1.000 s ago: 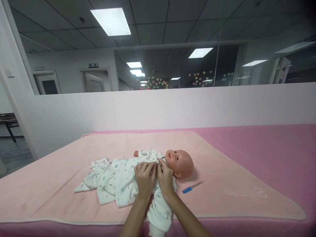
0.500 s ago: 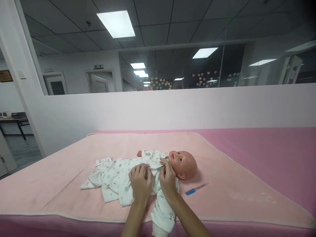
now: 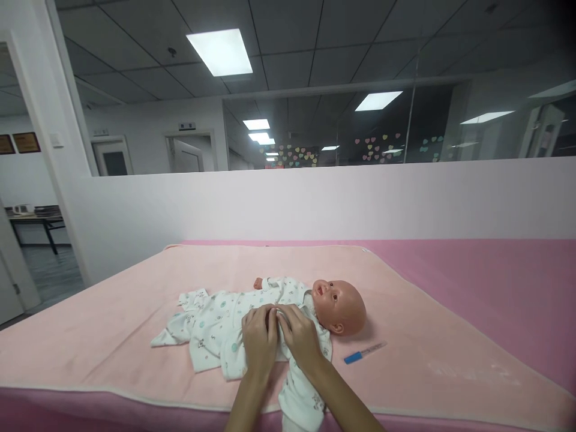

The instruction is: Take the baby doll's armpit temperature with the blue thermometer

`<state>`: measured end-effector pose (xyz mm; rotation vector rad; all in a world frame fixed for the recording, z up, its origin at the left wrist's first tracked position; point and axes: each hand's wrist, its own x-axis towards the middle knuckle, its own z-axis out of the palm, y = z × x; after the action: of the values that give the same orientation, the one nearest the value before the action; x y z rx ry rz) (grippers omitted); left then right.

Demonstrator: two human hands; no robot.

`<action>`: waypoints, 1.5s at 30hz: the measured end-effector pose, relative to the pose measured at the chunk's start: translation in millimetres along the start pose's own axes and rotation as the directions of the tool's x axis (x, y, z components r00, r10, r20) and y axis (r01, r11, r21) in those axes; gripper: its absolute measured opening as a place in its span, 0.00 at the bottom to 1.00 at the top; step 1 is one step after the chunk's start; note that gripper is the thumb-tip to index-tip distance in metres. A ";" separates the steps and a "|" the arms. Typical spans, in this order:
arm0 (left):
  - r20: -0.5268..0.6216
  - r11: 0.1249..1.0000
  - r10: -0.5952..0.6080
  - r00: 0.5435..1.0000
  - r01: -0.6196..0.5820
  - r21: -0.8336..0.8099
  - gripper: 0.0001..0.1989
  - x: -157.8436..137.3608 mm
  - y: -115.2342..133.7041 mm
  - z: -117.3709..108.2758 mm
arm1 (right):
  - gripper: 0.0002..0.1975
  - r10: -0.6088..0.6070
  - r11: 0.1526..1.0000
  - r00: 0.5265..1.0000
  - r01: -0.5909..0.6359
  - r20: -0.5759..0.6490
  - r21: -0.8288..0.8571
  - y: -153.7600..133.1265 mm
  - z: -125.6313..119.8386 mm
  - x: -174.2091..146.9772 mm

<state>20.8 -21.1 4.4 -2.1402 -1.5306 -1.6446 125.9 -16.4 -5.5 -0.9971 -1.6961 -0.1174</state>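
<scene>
A baby doll [image 3: 344,306] lies on its back, its head to the right, dressed in white baby clothes [image 3: 216,312] with a small green and grey print. Over the chest, my left hand [image 3: 260,333] has its fingers closed on the fabric. My right hand [image 3: 299,333] meets it there, fingertips pinched on the garment's front edge and nearly touching the left ones. What exactly sits between the fingertips is hidden. The sleeve nearest me [image 3: 301,396] hangs toward the front edge, while one small doll hand shows on the far side.
Right of the doll lies a thermometer [image 3: 365,353] with a blue end. Under everything is a peach blanket [image 3: 112,318] on a pink surface [image 3: 495,282]. Behind rises a low white wall [image 3: 342,204] with glass above. A doorway opens at the left.
My right hand has moved from the doll's collar leftward and down to meet my left hand at the chest. The flap it held has come down. The view has shifted slightly.
</scene>
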 end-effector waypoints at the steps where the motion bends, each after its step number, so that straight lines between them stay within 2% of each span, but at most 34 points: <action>1: 0.007 1.000 0.000 1.000 0.000 -0.003 0.12 -0.3 0.3 -0.3 | 0.13 0.006 1.000 1.000 -0.006 -0.001 -0.001 -0.1 0.2 0.0; 5: 0.018 1.000 -0.001 1.000 0.001 0.001 0.11 -2.2 2.9 -0.9 | 0.14 0.032 0.999 0.999 -0.032 0.004 0.003 -3.2 -1.0 0.7; 13: -0.035 0.999 -0.002 0.999 0.003 0.052 0.08 -6.4 7.0 -2.5 | 0.10 0.064 0.997 0.998 -0.065 0.013 0.030 -5.0 -3.0 -0.9; 22: -0.043 1.000 0.002 0.999 -0.001 0.028 0.07 -6.1 5.1 -5.0 | 0.10 0.008 0.997 1.000 -0.007 -0.007 0.083 -6.9 -4.3 0.7; 27: -0.098 0.990 -0.043 0.994 0.055 0.126 0.06 -4.1 -0.4 -8.2 | 0.09 -0.008 0.998 0.999 0.010 -0.035 0.054 -3.5 -2.2 -0.7; 32: -0.096 0.976 -0.097 0.991 0.114 0.185 0.07 -6.5 -14.1 -23.8 | 0.13 -0.043 0.999 0.996 0.040 -0.084 -0.032 1.4 1.1 -1.4; 34: -0.063 0.980 -0.104 0.993 0.113 0.164 0.08 -8.5 -19.7 -29.4 | 0.15 -0.103 0.993 0.994 0.101 -0.041 -0.062 -5.3 2.0 1.0; 37: -0.038 0.988 -0.096 0.995 0.100 0.117 0.08 -10.4 -25.4 -33.5 | 0.16 -0.149 0.987 0.985 0.153 0.089 -0.041 -24.6 6.8 6.8; 41: -0.072 0.989 -0.136 0.988 0.139 0.040 0.09 -9.9 -27.8 -34.7 | 0.13 -0.042 0.999 0.982 0.044 0.182 -0.007 -44.4 18.2 10.6; 45: -0.047 0.991 -0.127 0.991 0.129 0.032 0.09 -9.1 -26.1 -36.2 | 0.12 0.004 1.000 0.982 -0.007 0.187 0.017 -41.3 22.6 7.8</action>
<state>-22.8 -33.6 0.4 -2.0125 -1.7028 -1.6773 81.5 -26.4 8.6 -1.0260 -1.8618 -0.0051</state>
